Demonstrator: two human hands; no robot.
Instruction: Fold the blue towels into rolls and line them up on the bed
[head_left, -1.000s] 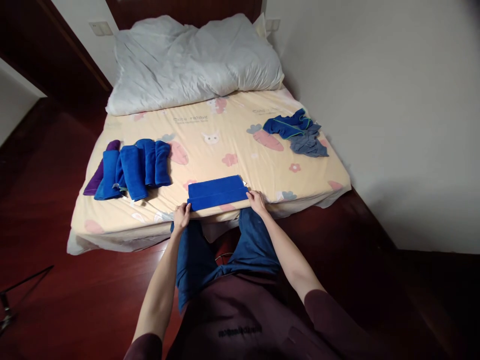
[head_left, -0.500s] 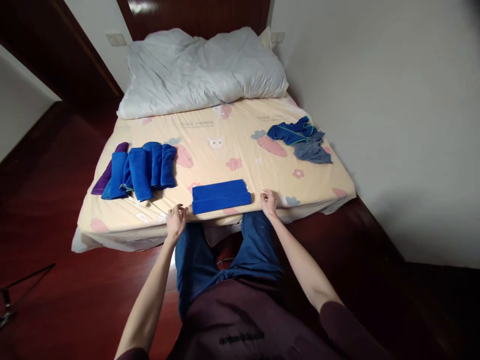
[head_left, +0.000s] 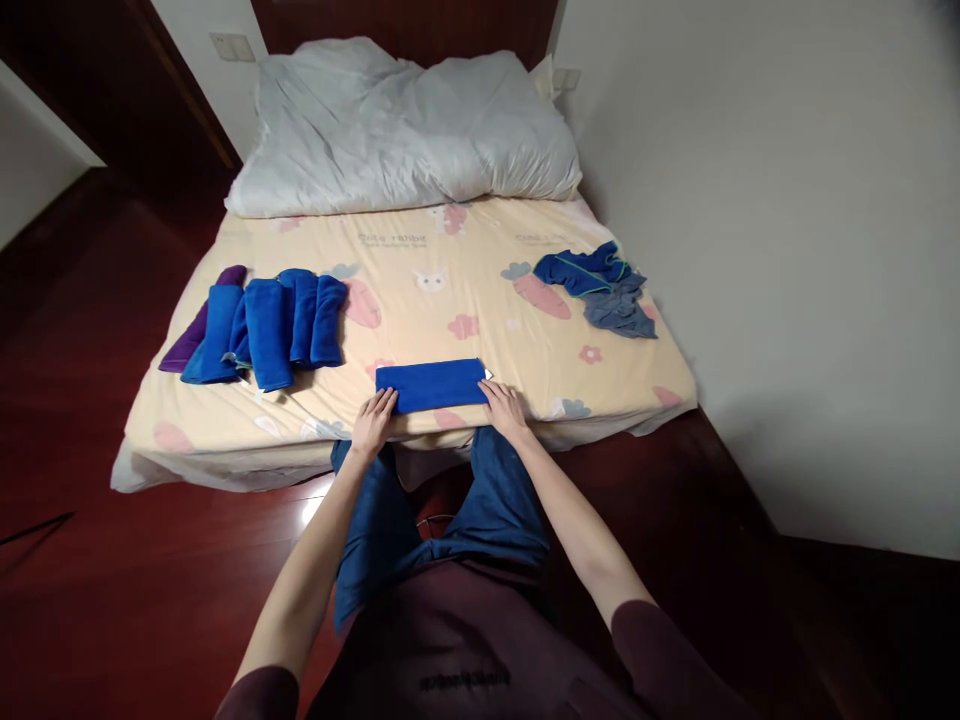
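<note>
A folded blue towel (head_left: 431, 386) lies as a flat, long strip near the bed's front edge, a small white tag showing at its right end. My left hand (head_left: 373, 420) holds its front left corner, fingers on top of the cloth. At the front right corner my right hand (head_left: 504, 408) holds the other end, its fingers bent over the edge. Both thumbs are hard to make out.
Several rolled blue towels (head_left: 268, 335) lie side by side at the left, a purple towel (head_left: 196, 335) beside them. Crumpled blue cloth (head_left: 574, 270) and grey cloth (head_left: 621, 308) rest at the right. A white quilt (head_left: 405, 130) covers the far end of the bed (head_left: 420, 320).
Both hands have moved inward from beside the towel onto its front corners. The separate front fold seen earlier no longer shows; the towel looks like one narrower panel.
</note>
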